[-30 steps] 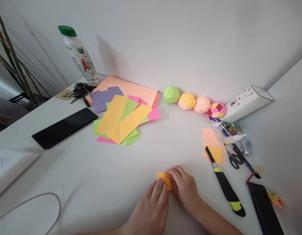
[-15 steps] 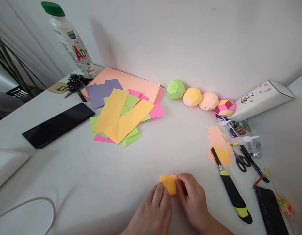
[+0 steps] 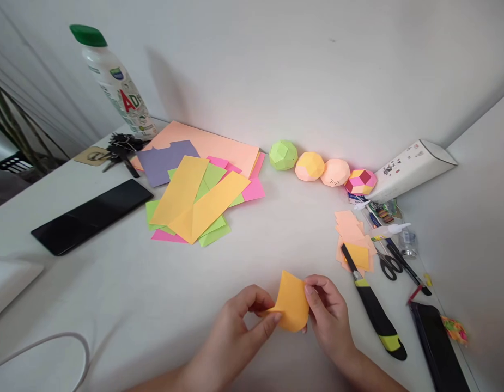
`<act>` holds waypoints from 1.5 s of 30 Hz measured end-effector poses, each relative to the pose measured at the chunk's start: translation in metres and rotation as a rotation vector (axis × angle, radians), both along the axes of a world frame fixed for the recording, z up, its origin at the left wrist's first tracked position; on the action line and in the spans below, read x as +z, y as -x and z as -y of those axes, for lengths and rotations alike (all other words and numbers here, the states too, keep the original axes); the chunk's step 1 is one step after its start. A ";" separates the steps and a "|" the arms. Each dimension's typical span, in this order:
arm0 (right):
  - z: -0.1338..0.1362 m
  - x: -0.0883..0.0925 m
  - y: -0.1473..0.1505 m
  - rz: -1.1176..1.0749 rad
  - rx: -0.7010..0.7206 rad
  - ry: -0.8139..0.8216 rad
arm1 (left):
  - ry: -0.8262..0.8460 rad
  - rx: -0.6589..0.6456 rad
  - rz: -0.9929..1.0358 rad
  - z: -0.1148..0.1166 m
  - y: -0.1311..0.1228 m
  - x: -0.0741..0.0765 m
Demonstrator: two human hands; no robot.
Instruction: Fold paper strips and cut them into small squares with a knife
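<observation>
A small piece of orange paper (image 3: 293,302) is held above the near part of the white table, curved and partly bent open. My left hand (image 3: 239,329) pinches its left edge between thumb and index finger. On the right edge, my right hand (image 3: 327,318) grips it with thumb and fingers. To the right of my hands lies a knife (image 3: 376,310) with a black and lime handle. Its blade rests on a small stack of peach and orange paper pieces (image 3: 350,231).
A pile of coloured paper strips (image 3: 186,190) lies at the centre left, beside a black phone (image 3: 92,216). Paper polyhedra (image 3: 283,155) line the wall. Scissors (image 3: 389,267), pens and a glue tube (image 3: 388,232) are at the right. A white bottle (image 3: 121,87) stands at the back left.
The orange paper, folded flat near the table before, is now lifted and spread open. My left hand has turned from pressing on it to pinching its left edge. The view has shifted slightly.
</observation>
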State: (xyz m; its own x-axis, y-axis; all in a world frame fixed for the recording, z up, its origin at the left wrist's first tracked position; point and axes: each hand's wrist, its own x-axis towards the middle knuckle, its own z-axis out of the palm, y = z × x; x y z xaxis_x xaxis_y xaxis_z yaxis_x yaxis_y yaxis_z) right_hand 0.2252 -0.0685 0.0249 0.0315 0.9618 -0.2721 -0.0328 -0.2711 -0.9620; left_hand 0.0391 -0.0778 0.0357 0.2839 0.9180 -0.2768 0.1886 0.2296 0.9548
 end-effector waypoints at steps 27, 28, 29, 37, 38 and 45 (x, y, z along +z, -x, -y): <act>0.003 0.027 -0.014 1.256 0.511 -1.443 | 0.299 0.013 0.193 -0.037 0.025 -0.006; 0.005 0.026 -0.012 1.285 0.570 -1.452 | 0.223 0.030 0.135 -0.038 0.024 -0.007; 0.007 0.024 -0.010 1.291 0.640 -1.445 | 0.145 0.029 0.080 -0.038 0.022 -0.009; 0.012 0.002 0.002 1.101 0.912 -1.115 | -0.749 -0.296 -0.338 -0.027 0.009 -0.032; 0.011 0.000 0.001 1.059 0.905 -1.093 | -0.837 -0.339 -0.397 -0.026 0.010 -0.034; 0.006 0.004 -0.001 0.871 0.886 -1.015 | -0.966 -0.562 -0.614 -0.028 0.018 -0.029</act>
State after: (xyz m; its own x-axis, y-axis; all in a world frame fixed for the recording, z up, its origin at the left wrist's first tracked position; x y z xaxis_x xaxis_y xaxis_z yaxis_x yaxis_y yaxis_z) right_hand 0.2261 -0.0749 0.0289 -0.8111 0.5229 0.2621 0.4076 0.8267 -0.3879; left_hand 0.0212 -0.0501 0.0071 0.7602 0.6145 0.2108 0.5017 -0.7615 0.4104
